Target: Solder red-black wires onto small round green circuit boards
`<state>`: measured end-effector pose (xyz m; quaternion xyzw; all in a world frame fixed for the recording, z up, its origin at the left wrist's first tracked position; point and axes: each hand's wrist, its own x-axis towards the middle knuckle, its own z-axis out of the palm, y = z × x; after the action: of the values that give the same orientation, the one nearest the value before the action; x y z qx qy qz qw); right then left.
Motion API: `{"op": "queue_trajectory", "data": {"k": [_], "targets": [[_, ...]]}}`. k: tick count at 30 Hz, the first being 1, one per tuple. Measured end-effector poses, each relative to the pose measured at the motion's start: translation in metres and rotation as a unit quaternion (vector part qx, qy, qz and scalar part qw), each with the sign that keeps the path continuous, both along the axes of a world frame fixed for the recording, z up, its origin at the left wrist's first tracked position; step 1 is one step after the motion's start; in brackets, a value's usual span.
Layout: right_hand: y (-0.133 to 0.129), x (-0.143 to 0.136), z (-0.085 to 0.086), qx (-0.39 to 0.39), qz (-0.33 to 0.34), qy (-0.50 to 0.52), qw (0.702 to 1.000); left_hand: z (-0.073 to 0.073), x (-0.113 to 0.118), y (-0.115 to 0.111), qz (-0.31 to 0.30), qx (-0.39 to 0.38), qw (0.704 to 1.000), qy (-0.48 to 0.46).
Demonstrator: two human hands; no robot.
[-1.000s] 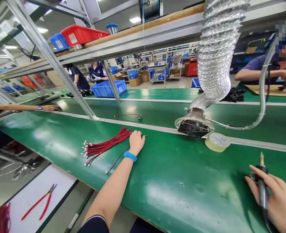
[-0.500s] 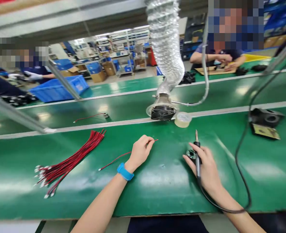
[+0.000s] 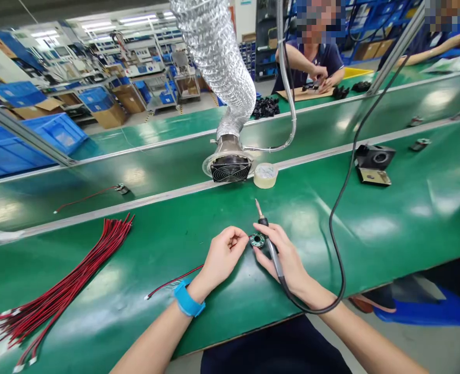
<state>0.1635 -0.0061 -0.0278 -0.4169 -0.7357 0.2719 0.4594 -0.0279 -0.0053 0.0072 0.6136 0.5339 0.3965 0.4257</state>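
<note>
Pinched in my left hand [image 3: 225, 253] is a thin red-and-black wire [image 3: 175, 280], whose white plug end lies on the green table to the left. The wire's other end is at the edge of a small round circuit board [image 3: 257, 239]; whether they touch is unclear. My right hand [image 3: 286, 257] is closed around a soldering iron [image 3: 272, 252], its tip pointing up and away, and the fingers rest beside the round board. A blue band [image 3: 188, 298] circles my left wrist.
Many red-and-black wires [image 3: 77, 275] lie at left. A fan [image 3: 231, 170] under a silver duct [image 3: 222, 62] and a tape roll [image 3: 265, 175] stand ahead. The iron's black cable [image 3: 333, 223] loops right, near a black box [image 3: 375, 161]. A person works opposite.
The view has turned right. My hands have come together, bringing the wire end to the round board, and the soldering iron now tilts to the left.
</note>
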Motion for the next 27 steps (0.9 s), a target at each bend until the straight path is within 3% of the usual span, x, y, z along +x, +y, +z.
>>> {"op": "queue_trajectory", "data": {"k": [10,18,27], "targets": [[0.002,-0.006,0.007,-0.008,-0.023,0.152,0.988,0.0,0.014,-0.008,-0.008,0.005,1.0,-0.025],[0.004,-0.005,0.006,-0.06,-0.053,0.178,0.981,-0.002,0.018,-0.007,0.004,0.026,1.0,-0.015],[0.004,-0.006,0.003,-0.106,-0.069,0.223,0.967,-0.005,0.023,-0.009,0.039,0.013,0.997,-0.066]]}}
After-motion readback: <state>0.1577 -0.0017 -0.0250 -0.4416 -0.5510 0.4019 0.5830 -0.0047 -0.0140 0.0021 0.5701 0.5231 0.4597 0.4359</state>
